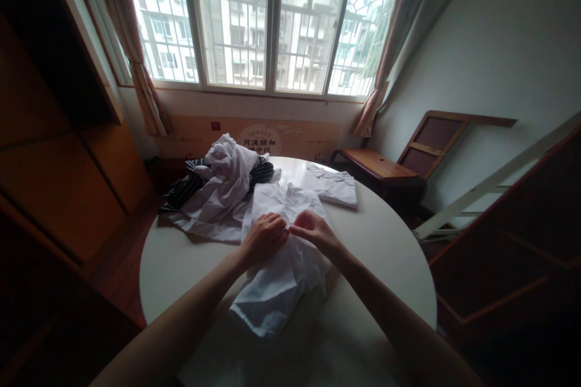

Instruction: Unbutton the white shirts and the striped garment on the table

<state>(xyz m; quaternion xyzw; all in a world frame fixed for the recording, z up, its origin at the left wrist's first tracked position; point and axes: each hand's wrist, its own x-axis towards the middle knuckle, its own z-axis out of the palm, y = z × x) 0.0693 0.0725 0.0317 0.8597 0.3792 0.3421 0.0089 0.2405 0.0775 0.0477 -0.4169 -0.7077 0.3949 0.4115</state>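
A white shirt lies spread on the round white table, its lower part reaching toward me. Over its middle, my left hand is closed with the fingertips pinching the front of the cloth. My right hand meets it from the other side, thumb and index finger pressed together on the same spot of the shirt. A small pale bit shows between the fingertips, too small to make out. Behind the hands, the upper part of the shirt lies flat on the tabletop.
A heap of rumpled white clothes with a dark striped garment is at the table's back left. A folded white shirt lies at the back right. Beyond the table stand a wooden chair and a printed cardboard box under the window.
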